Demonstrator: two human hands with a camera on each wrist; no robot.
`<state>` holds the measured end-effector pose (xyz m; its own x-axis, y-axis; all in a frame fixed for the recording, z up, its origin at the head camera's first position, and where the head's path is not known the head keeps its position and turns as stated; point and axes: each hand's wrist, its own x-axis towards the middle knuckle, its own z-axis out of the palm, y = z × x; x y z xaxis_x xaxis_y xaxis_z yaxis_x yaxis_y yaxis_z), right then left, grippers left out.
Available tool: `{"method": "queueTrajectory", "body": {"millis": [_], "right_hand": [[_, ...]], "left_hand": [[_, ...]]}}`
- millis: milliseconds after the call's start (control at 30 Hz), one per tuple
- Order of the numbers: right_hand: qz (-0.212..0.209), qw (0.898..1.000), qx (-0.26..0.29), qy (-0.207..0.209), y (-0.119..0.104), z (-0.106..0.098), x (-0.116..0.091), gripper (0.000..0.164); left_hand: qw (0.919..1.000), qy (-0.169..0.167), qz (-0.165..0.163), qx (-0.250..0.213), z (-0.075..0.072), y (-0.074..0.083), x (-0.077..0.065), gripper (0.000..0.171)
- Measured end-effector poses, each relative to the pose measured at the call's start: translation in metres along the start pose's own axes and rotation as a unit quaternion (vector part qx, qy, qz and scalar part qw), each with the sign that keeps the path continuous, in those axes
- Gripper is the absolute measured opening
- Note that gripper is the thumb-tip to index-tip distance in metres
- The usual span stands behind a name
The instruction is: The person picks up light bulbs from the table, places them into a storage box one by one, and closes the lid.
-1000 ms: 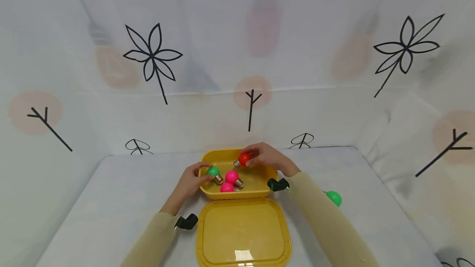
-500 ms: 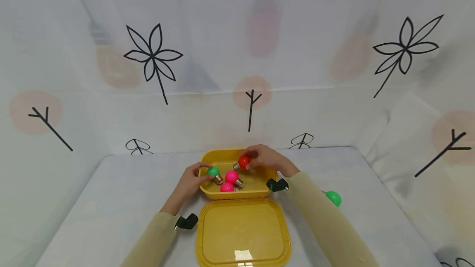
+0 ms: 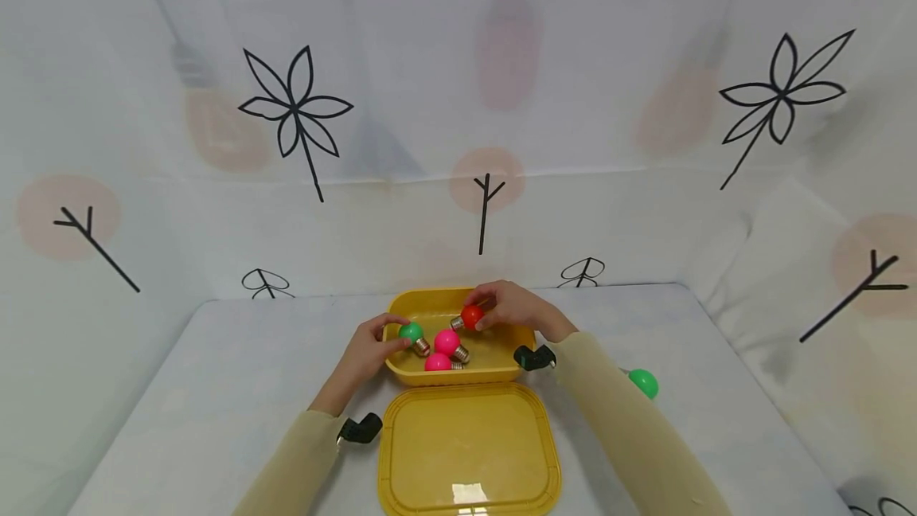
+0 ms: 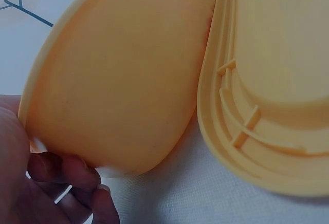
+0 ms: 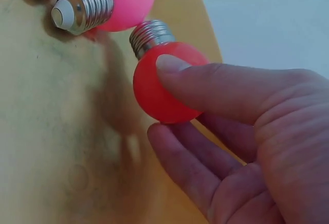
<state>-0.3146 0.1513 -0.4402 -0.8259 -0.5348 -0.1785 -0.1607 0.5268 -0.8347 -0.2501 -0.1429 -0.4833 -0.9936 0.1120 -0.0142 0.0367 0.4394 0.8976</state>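
Observation:
My right hand point(image 3: 507, 305) pinches a red light bulb point(image 5: 167, 88) by its globe, thumb on one side and fingers on the other. Its metal screw base points left, close over the floor of a yellow plastic box point(image 3: 494, 375). At the box's left end, my left hand point(image 3: 368, 353) grips the wall, with fingers curled against the outside in the left wrist view point(image 4: 77, 178). A green bulb point(image 3: 411, 331) lies inside, right by the left thumb. Two pink bulbs, one in the middle point(image 3: 447, 342) and one nearer the front wall point(image 3: 438, 362), lie beside it.
A yellow lid point(image 3: 469, 448) lies flat on the cloth-covered table point(image 3: 215, 388), directly in front of the box. Another green bulb point(image 3: 644, 383) rests on the table beyond the right sleeve. Behind everything hangs a patterned white cloth point(image 3: 401, 221).
My right hand has lowered slightly inside the box with the red bulb in its fingers. The left hand, the other bulbs and the lid keep their places.

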Motion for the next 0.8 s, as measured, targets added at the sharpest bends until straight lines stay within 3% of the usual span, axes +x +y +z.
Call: {"method": "queueTrajectory", "body": {"millis": [367,800], "right_hand": [[-0.014,0.997,-0.076,-0.001,-0.0004,0.0024,-0.0004,0.037],[0.000,0.996,-0.090,0.000,-0.0024,0.0036,-0.0009,0.040]], "left_hand": [[1.0000,0.000,0.006,0.002,0.0006,-0.0012,0.0011,0.024],[1.0000,0.002,0.007,-0.007,0.0008,-0.0014,-0.0004,0.024]]}}
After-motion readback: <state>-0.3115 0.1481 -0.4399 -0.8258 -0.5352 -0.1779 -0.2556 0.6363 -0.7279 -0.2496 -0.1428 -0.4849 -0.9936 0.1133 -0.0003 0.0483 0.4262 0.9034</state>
